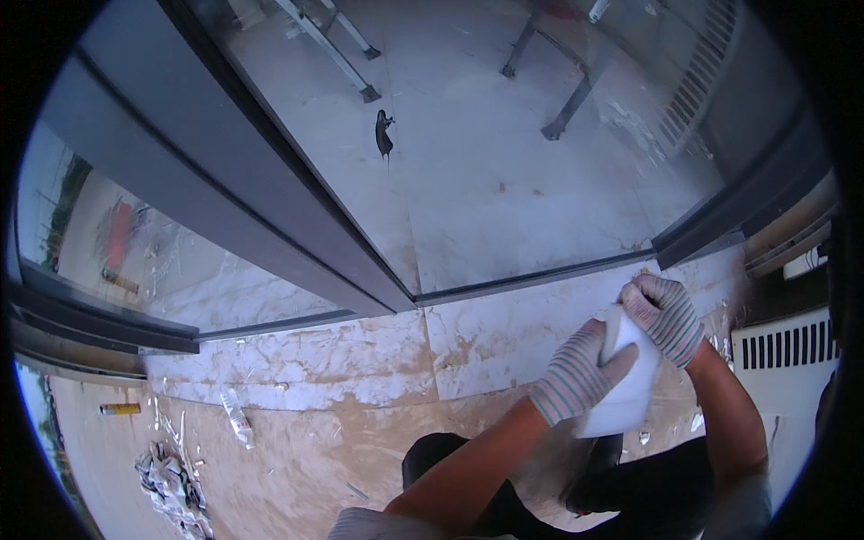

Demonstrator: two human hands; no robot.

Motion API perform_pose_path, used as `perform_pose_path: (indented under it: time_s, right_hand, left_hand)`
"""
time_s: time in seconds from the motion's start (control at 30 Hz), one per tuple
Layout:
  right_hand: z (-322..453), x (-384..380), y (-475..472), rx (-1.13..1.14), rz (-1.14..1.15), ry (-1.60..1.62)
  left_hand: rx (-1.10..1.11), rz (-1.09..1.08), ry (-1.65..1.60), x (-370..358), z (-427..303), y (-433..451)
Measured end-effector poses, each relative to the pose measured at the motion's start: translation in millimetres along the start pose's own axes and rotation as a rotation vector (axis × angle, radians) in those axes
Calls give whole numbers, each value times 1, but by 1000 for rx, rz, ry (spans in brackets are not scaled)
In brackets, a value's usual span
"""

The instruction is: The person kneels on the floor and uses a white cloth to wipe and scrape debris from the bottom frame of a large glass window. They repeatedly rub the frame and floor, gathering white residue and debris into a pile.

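Observation:
A folded or rolled piece of white foam sheet [624, 398] is between my hands at the right, above my bent knees. My left hand [584, 371], in a striped knit glove, grips its left side with the thumb across its front. At its upper end, my right hand [661, 314], in a matching glove, pinches the top edge with curled fingers. Beyond both hands lie the pale stone sill [499, 337] and the bottom of a dark-framed glass panel [540, 280].
A plastic bottle [237, 418], a yellow can [120, 409] and a crumpled heap of scraps [172, 486] lie on the dusty floor at left. A white slotted cover [786, 347] stands at right. Behind the glass are ladder-like legs [337, 57] and a dark object [383, 135].

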State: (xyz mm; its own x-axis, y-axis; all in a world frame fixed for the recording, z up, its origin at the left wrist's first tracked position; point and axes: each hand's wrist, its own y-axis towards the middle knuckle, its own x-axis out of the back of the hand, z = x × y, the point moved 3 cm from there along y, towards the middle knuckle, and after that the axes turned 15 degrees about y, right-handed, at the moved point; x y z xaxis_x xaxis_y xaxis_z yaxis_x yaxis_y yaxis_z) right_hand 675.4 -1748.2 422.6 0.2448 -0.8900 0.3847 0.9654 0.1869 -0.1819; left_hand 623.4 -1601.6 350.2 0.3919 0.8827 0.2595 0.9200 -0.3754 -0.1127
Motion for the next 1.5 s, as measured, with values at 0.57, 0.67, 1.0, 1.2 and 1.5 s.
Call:
perform_pose_path:
  time_s: [0.57,0.67,1.0,1.2,1.5]
  right_hand:
    - [-38,-98,-1,-242,795,787]
    - [-46,-85,8,-203,804,812]
    - [-96,-79,50,-219,944,696]
    - [-179,-114,55,-31,988,-142]
    - [-332,-127,18,-197,1048,-539]
  left_hand:
    - [366,-614,17,50,-23,-115]
    - [212,-710,269,48,-29,-111]
    - [88,-945,439,69,-62,-107]
    - [-77,-859,466,80,-84,-79]
    - [-210,-718,552,113,-34,-49]
